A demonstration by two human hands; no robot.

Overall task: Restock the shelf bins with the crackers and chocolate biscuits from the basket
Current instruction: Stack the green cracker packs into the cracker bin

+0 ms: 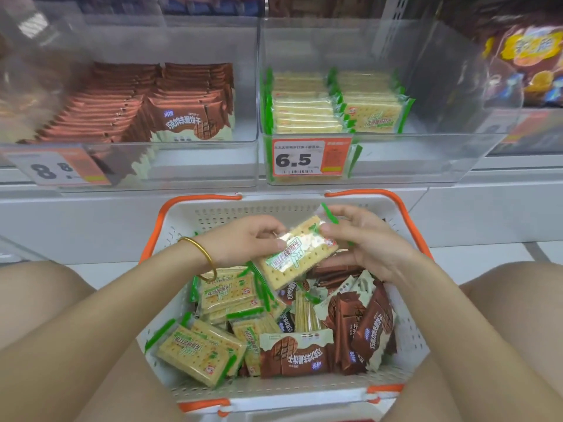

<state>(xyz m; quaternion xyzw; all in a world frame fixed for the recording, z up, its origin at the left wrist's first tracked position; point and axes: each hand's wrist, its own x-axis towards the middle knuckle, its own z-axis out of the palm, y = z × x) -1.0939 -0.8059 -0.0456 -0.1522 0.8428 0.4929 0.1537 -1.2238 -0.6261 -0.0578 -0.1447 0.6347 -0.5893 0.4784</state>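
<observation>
In the head view, both forearms come in from the lower corners of the frame and meet at its centre, above the white basket [411, 330] with orange handles that fills the lower middle. The left hand [243, 239], with a gold bangle [204, 260] on its wrist, is turned palm down. Its thumb and curled fingers pinch the left edge of a green-trimmed cracker packet [300, 254]. The right hand [365, 242] grips the same packet at its upper right end, thumb pressed on the wrapper and fingers curled around the green seal. The packet is held tilted, its upper right end raised, above the loose stock in the basket. Below it, more cracker packets [201, 351] are heaped on the basket's left side and brown chocolate biscuit packets [368, 327] on its right. Across the upper half of the frame stand two clear shelf bins. The left bin [198, 166] holds rows of chocolate biscuits and carries a price tag [54, 169] reading 8.8. The right bin [411, 159] holds stacked crackers towards its left side, behind a 6.5 tag [297, 159].
</observation>
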